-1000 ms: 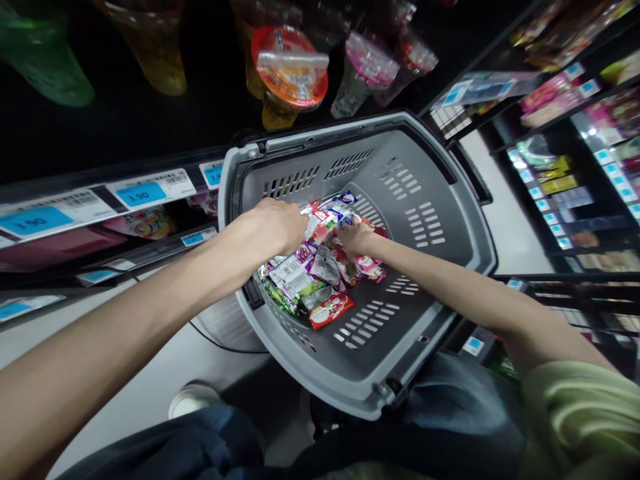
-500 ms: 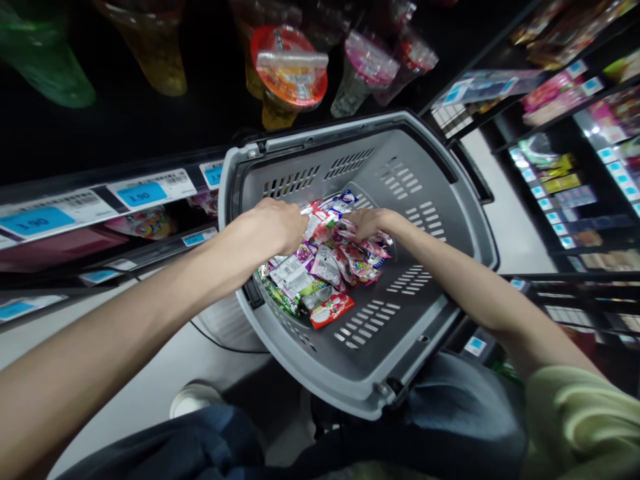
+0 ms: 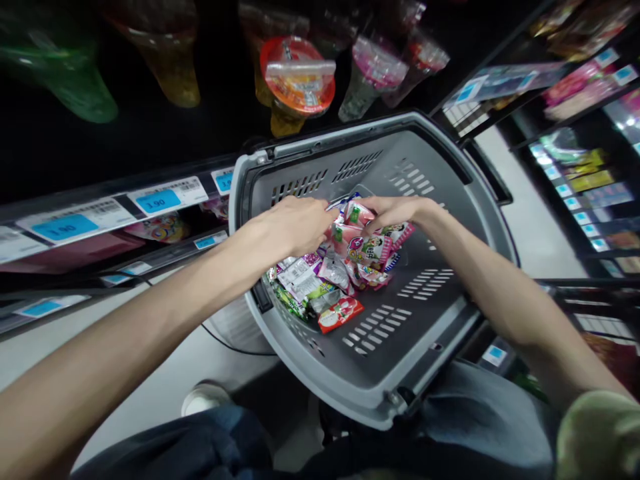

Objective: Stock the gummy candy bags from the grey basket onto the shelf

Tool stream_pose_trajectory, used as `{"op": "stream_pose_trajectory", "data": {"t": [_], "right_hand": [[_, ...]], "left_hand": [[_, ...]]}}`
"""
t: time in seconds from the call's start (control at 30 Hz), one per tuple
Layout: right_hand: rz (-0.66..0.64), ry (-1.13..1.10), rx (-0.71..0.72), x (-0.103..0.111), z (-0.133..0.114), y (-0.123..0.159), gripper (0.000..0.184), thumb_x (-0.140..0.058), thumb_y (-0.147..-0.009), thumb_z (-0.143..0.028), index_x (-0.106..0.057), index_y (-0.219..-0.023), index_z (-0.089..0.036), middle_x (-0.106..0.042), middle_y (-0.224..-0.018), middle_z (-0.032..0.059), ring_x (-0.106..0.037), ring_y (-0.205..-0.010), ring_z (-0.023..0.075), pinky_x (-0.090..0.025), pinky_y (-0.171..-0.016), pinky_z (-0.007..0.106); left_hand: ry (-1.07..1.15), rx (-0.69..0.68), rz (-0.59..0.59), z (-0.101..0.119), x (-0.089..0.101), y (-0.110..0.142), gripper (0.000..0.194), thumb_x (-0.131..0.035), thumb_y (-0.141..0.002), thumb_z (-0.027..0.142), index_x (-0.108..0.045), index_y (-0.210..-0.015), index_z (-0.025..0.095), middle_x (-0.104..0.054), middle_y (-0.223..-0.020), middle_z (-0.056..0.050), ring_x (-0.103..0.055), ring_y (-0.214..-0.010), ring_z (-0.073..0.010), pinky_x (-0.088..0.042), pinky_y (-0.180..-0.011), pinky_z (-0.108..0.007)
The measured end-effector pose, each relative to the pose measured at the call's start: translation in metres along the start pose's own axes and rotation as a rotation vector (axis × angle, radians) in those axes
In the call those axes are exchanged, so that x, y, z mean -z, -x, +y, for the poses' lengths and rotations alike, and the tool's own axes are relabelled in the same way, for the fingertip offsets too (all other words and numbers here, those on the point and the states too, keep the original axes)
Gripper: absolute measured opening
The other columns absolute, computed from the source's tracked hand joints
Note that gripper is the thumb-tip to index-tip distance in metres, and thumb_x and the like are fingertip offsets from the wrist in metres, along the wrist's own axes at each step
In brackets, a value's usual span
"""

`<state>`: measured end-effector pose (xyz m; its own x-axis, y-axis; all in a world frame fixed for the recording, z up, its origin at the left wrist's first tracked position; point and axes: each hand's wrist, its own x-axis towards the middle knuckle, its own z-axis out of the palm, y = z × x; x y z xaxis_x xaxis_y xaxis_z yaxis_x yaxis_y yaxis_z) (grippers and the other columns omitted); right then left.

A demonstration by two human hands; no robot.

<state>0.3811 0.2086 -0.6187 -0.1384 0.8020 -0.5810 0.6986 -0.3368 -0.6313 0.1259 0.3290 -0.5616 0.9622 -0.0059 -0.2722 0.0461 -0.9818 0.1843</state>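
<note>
A grey shopping basket (image 3: 325, 373) holds a pile of small, shiny candy packets (image 3: 300, 280). Inside it, my right hand (image 3: 393, 210) has its fingers closed on a bunch of pink candy packets (image 3: 370, 247), raised a little above the pile. My left hand (image 3: 303, 223) is curled at the left side of the same bunch, gripping its edge; its fingertips are partly hidden. A red packet (image 3: 341, 315) lies at the near end of the pile, beside silver, purple and green ones.
Behind the basket runs a dark shelf with cone-shaped jelly cups (image 3: 297, 77) and price labels (image 3: 167, 197). More shelves of packaged goods (image 3: 590, 173) stand to the right. My legs (image 3: 480, 420) are close below the basket, and a thin cable (image 3: 230, 343) hangs at its left.
Both hands have risen slightly, and the pink packets have come up from the pile with them. The whole view has shifted a little, moving the basket right and down in the picture.
</note>
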Motion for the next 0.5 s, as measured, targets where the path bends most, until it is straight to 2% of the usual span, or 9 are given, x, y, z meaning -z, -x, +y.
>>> {"op": "stream_pose_trajectory", "data": {"t": [0.1, 0.2, 0.37, 0.5], "right_hand": [[-0.013, -0.154, 0.193, -0.010, -0.015, -0.004, 0.071, -0.081, -0.069, -0.034, -0.057, -0.135, -0.021, -0.069, -0.117, 0.0018, -0.063, -0.100, 0.0215, -0.051, -0.092, 0.034], [0.002, -0.235, 0.288, -0.020, -0.032, -0.007, 0.068, -0.082, -0.072, -0.034, -0.058, -0.134, -0.021, -0.068, -0.117, 0.0010, -0.061, -0.102, 0.0192, -0.049, -0.096, 0.032], [0.039, -0.352, 0.291, -0.028, -0.047, -0.007, 0.066, -0.084, -0.071, -0.033, -0.060, -0.130, -0.019, -0.069, -0.110, 0.0020, -0.061, -0.096, 0.0179, -0.050, -0.088, 0.029], [0.107, -0.408, 0.277, -0.026, -0.051, -0.002, 0.057, -0.087, -0.066, -0.030, -0.064, -0.117, -0.018, -0.069, -0.098, 0.0000, -0.060, -0.084, 0.0141, -0.051, -0.078, 0.026]], "left_hand": [[0.027, -0.069, 0.057, 0.000, 0.001, 0.001, 0.043, -0.054, -0.094, 0.031, -0.053, -0.134, 0.015, -0.064, -0.124, -0.014, -0.065, -0.106, -0.0276, -0.052, -0.079, -0.033], [0.073, -0.070, 0.041, 0.001, 0.003, 0.003, 0.045, -0.057, -0.093, 0.033, -0.051, -0.134, 0.014, -0.066, -0.117, -0.014, -0.067, -0.098, -0.0257, -0.050, -0.075, -0.031], [0.180, -0.038, 0.074, -0.004, 0.002, 0.002, 0.048, -0.057, -0.092, 0.032, -0.048, -0.135, 0.015, -0.069, -0.105, -0.012, -0.067, -0.087, -0.0211, -0.046, -0.067, -0.026], [0.275, -0.067, 0.063, -0.010, -0.001, -0.001, 0.042, -0.060, -0.088, 0.031, -0.057, -0.126, 0.013, -0.068, -0.100, -0.011, -0.066, -0.084, -0.0207, -0.046, -0.067, -0.026]]}}
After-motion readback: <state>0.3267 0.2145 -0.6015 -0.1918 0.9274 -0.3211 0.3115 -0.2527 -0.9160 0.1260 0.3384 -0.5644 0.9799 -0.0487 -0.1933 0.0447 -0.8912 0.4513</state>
